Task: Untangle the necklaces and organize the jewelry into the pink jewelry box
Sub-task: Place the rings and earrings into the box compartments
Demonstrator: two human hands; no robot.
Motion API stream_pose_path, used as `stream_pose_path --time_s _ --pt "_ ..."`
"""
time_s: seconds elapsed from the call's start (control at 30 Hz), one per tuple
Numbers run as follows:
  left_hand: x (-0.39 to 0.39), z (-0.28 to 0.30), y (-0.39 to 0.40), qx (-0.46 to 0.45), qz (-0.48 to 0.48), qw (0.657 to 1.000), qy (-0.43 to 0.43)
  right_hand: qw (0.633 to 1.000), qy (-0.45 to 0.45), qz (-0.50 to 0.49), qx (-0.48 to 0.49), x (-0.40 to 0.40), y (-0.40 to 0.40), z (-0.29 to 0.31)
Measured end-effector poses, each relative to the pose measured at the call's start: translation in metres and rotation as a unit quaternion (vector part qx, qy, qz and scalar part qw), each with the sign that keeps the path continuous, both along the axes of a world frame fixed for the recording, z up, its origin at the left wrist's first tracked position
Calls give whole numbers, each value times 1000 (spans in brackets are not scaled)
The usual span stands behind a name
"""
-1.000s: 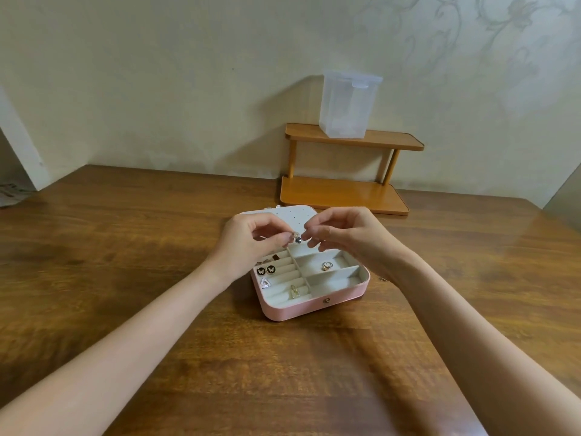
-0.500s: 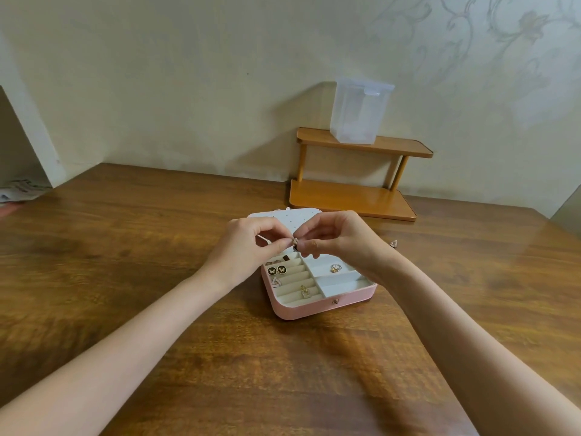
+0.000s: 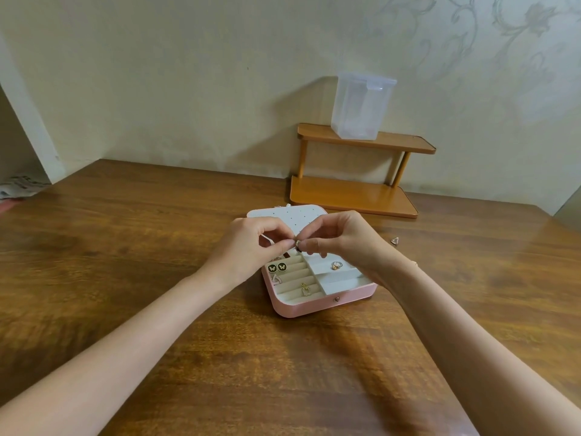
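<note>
While the wooden table (image 3: 157,278) carries everything, the small two-tier shelf (image 3: 361,171) with a clear plastic container (image 3: 361,108) stands at its far edge against the wall, well apart from the work. Nearer, the pink jewelry box (image 3: 327,303) lies open, its white lid (image 3: 301,217) folded back and its cream slots already holding butterfly studs (image 3: 277,267), a gold charm (image 3: 305,289) and a ring (image 3: 336,265). Above the box, the left hand (image 3: 251,247) and the right hand (image 3: 342,240) meet fingertip to fingertip, both with curled fingers pinching one small metallic piece (image 3: 298,245); whether it is a ring or a clasp I cannot tell. It is likely light, hard and slippery, so a firm pinch by its rim seems wisest, held low over a compartment. One stray triangular earring (image 3: 395,240) lies on the table beside the right hand.
</note>
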State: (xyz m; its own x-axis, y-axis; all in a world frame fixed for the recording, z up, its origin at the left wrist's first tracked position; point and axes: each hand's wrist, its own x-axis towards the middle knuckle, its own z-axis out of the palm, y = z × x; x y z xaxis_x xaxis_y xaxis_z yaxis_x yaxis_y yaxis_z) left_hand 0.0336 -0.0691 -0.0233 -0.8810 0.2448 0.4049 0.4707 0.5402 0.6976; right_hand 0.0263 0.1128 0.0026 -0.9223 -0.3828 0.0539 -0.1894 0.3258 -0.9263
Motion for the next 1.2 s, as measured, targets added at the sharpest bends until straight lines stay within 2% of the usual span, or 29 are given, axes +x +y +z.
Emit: stream_pose_path --time_s 0.23,0.43,0.67,1.2 --pt "1 3 -17 -108 15 991 -77 994 -67 -54 75 -3 1 -8" --pt "1 -6 -11 -182 7 981 -74 988 -74 -71 114 -6 -9 -15" --pt "-4 -10 -3 -174 28 982 -75 980 -37 -77 181 -13 -15 -21" --pt "-6 -10 -3 -184 34 978 -88 974 -80 -82 195 -14 -24 -17"
